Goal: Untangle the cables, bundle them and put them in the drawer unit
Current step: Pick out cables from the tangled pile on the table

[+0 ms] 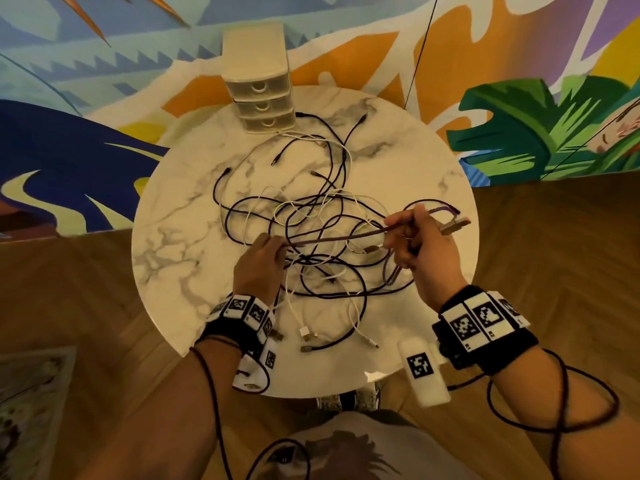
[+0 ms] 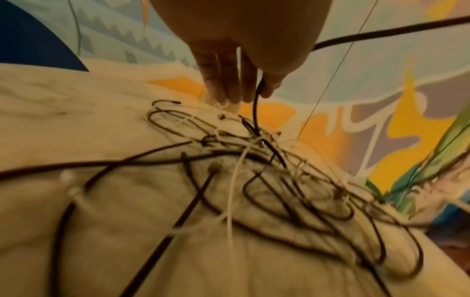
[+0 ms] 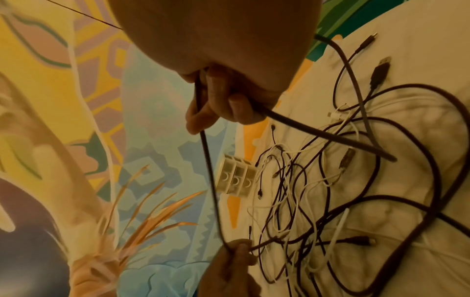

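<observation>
Purple cable (image 1: 332,238) pinched by both hands: left hand (image 1: 258,268), right hand (image 1: 420,251); one three-drawer unit (image 1: 261,98).

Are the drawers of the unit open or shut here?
Shut: all three fronts of the drawer unit sit flush in the head view, none pulled out.

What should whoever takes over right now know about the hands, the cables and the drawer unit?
Left hand: pinches the purple braided cable.
Right hand: grips the same cable, stretched between the two hands above the pile.
Tangle of black and white cables: on the marble table.
Drawer unit: far table edge, all three drawers closed.
Done: no bundles.
Left: free this cable, untangle the rest, bundle, store.
</observation>
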The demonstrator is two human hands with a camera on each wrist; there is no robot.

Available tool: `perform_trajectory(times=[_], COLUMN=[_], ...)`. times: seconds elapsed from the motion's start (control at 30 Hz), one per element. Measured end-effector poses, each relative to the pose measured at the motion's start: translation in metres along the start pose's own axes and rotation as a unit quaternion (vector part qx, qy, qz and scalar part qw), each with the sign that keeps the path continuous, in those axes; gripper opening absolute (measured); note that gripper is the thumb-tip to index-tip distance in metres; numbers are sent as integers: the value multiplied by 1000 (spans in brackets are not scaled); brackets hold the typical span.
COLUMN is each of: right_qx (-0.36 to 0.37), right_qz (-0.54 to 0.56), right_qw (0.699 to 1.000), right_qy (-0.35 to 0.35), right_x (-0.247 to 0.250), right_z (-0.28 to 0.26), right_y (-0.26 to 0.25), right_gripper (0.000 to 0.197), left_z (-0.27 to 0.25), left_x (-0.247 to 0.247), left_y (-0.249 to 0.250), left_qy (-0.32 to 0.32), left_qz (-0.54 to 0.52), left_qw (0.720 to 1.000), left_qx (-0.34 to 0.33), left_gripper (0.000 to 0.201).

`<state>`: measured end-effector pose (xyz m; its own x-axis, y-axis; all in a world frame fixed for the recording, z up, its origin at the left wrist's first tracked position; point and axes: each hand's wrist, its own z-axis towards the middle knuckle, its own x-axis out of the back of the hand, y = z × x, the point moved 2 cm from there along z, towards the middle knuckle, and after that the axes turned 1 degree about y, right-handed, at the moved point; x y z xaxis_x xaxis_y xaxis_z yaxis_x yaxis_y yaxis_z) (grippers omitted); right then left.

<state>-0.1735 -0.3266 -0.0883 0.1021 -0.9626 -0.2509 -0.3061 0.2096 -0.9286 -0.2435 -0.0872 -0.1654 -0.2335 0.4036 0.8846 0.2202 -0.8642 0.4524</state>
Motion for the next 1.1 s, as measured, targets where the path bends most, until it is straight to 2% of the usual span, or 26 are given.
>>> perform_trajectory(times=[0.1,0.2,0.27,0.33,0.4,0.47,0.53,0.57,0.6,0.67,0.73,0.77,0.8,0.83,0.9,0.93,0.97,1.03,1.1], right_qx=[20,45,58,56,56,69,89,94,93,68,35,24,15,6,-7,-9,-7,5,10], right_qz=[13,26,19,1,-9,1,15,17,14,-22,-83,-115,-145,-170,-195,-199,-204,-201,-206], right_qw=[999,997,995,996,997,995,992,991,990,993,994,992,988,985,981,980,979,979,975], right_qy=[34,64,74,70,60,70,89,97,103,94,64,51,44,35,16,8,8,34,79], right_x=[11,19,21,23,26,37,58,70,83,113,145,158,176,187,210,219,230,253,278], right_z=[0,0,-2,-5,-7,-6,-3,0,4,8,6,3,-1,-6,-15,-18,-21,-21,-18], right_y=[-6,-12,-14,-12,-11,-16,-28,-33,-38,-46,-47,-45,-44,-42,-41,-41,-46,-56,-67], right_gripper=[51,50,50,50,50,50,50,51,50,50,49,49,49,49,49,49,50,50,51], left_z=[10,3,-2,-2,4,9,3,-6,-19,-54,-79,-84,-82,-76,-56,-45,-35,-24,-20], left_x=[16,15,10,9,14,24,24,17,6,-25,-54,-65,-76,-81,-88,-89,-91,-98,-112], left_y=[9,15,12,12,22,43,72,87,103,140,174,188,207,224,271,297,325,370,389], left_qy=[71,86,75,52,20,-16,-95,-169,-257,-413,-505,-518,-507,-471,-371,-328,-310,-316,-307], left_qz=[-50,-39,2,44,93,90,41,4,-39,-96,-78,-51,-23,-12,-77,-122,-158,-198,-220], left_qw=[996,993,994,996,994,995,994,985,965,906,860,853,859,877,919,931,932,922,920], left_qx=[-29,-70,-81,-62,-50,-41,-42,-36,-27,-3,-16,-39,-67,-89,-109,-108,-107,-107,-104], left_gripper=[30,33,33,28,19,19,27,30,31,31,32,33,35,41,51,46,34,11,16])
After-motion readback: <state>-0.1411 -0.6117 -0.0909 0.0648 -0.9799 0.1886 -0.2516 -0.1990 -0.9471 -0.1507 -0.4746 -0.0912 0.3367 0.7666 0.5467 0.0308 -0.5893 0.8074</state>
